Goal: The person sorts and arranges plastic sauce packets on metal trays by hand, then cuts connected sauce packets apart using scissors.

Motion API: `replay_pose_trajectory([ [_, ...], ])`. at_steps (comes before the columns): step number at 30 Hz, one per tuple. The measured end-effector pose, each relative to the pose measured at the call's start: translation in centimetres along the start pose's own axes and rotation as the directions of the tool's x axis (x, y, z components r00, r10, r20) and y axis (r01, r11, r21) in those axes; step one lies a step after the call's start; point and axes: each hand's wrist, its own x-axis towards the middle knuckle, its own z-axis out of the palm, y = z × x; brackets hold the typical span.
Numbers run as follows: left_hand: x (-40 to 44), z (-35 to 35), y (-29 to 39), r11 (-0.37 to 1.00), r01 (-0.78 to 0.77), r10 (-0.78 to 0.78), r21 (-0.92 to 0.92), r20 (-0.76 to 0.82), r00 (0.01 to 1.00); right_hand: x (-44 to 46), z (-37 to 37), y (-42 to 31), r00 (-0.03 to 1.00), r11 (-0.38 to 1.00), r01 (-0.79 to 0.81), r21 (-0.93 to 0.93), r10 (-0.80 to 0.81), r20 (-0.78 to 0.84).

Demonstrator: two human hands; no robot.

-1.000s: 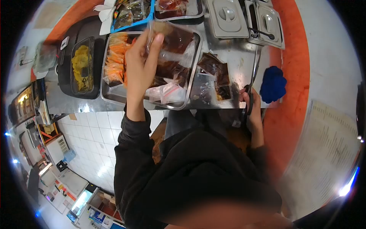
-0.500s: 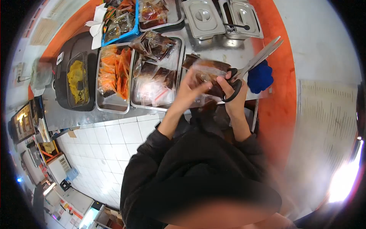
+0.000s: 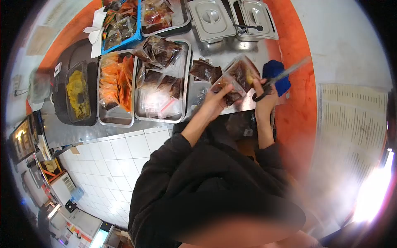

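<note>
My left hand [image 3: 214, 102] pinches a small clear plastic sachet [image 3: 230, 89] with dark brown contents. In my right hand [image 3: 265, 101] are black-handled scissors [image 3: 285, 74], their blades blurred and pointing up to the right, away from the sachets. A larger clear bag of brown filling [image 3: 242, 71] meets the right hand's fingertips; whether they grip it I cannot tell. Left of it, another dark sachet [image 3: 206, 71] lies on the metal counter. A blue cloth [image 3: 276, 68] sits just behind the scissors.
A steel tray [image 3: 187, 99] holds dark sachets; beside it, another tray [image 3: 117, 124] holds orange ones. Lidded steel pans [image 3: 211, 27] and a blue basket [image 3: 124, 46] stand farther back. At left is a dark container [image 3: 60, 93] with yellow food. An orange edge [image 3: 300, 120] borders the counter.
The small sachet and the larger bag, earlier overlapping between my hands, now show apart. The scissors have tilted lower to the right. The whole view has shifted slightly.
</note>
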Motion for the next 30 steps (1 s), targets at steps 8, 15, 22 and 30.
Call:
replay_pose_trajectory([
  [8, 0.4, -3.1, -0.2, 0.944, 0.004, 0.095, 0.330, -0.284, 0.954, -2.0, -7.8, -0.6, 0.758, 0.817, -0.224, -0.532, 0.489, 0.432],
  [15, 0.8, -3.1, 0.6, 0.909, -0.082, 0.198, 0.408, -0.251, 0.948, -2.3, -11.4, -1.6, 0.241, 0.662, -0.351, -0.663, 0.748, 0.619],
  [22, -0.8, -2.6, 0.5, 0.923, -0.020, 0.102, 0.383, -0.194, 0.976, -3.1, -6.4, 0.2, 0.271, 0.755, -0.459, -0.469, 0.621, 0.735],
  [30, -1.6, -4.0, 0.9, 0.886, -0.056, 0.141, 0.460, -0.153, 0.978, -3.0, -5.0, 0.7, 0.243, 0.732, -0.459, -0.504, 0.649, 0.720],
])
